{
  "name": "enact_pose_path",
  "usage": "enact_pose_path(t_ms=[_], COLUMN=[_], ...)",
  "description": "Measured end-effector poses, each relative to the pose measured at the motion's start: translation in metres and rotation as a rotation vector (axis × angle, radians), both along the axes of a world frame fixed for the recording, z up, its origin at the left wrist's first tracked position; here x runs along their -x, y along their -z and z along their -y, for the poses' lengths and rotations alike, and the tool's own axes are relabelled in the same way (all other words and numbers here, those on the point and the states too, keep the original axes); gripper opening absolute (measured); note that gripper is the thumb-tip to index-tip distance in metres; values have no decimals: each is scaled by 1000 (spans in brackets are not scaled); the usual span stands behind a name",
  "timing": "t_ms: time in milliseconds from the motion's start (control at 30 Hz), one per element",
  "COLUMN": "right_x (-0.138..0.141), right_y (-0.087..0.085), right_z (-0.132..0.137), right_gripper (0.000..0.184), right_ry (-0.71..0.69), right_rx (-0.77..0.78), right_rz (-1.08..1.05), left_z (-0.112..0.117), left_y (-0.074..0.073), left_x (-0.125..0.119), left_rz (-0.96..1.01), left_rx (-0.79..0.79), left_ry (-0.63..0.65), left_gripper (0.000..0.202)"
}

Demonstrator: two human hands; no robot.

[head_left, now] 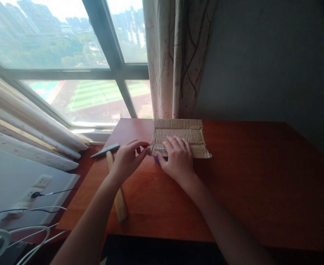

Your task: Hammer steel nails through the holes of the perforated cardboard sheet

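Cardboard sheet [175, 127]: above the table [233, 184] near its far edge, under the fingers of the right hand [178, 158] and just at the fingertips of the left hand [127, 158].
Left fingers: narrowed almost together at the sheet's near left corner; cannot tell whether pinching anything.
Right fingers: side by side on top, thumb set wide toward the near edge; cannot tell whether gripping.
Sheet's look: tan, covered in rows of small dark dots, crossed by creases from side to side.
White row [159, 149]: small pale marks in line on the sheet, beside the right fingers; too small to identify.
Purple thing [157, 160]: partly showing beneath the near edge.
Hammer [120, 206]: left of the sheet, wooden handle passing under the left forearm.
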State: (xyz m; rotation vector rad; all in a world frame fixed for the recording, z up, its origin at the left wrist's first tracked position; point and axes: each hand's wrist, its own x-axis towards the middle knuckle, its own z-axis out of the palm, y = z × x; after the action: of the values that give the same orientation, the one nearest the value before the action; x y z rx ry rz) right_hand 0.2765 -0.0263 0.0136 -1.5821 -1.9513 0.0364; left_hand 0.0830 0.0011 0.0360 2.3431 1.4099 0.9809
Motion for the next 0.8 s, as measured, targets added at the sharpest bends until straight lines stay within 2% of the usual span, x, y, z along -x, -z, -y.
enact_pose_path(t_ms=[167,433,633,800], right_x=[0,0,0,1], right_y=[-1,-3,-3,-3], right_z=[0,1,1,1], right_gripper=[38,39,40,40], right_ry=[2,3,2,7], right_rx=[3,25,37,33], right_rz=[2,12,18,17], left_z=[-5,-12,-17,-13], left_y=[2,4,1,-12], left_x=[-11,-16,-23,-23], left_rz=[-13,42,248,532], left_rx=[31,66,60,139], left_ry=[60,115,86,-2], left_gripper=[11,9,9,14])
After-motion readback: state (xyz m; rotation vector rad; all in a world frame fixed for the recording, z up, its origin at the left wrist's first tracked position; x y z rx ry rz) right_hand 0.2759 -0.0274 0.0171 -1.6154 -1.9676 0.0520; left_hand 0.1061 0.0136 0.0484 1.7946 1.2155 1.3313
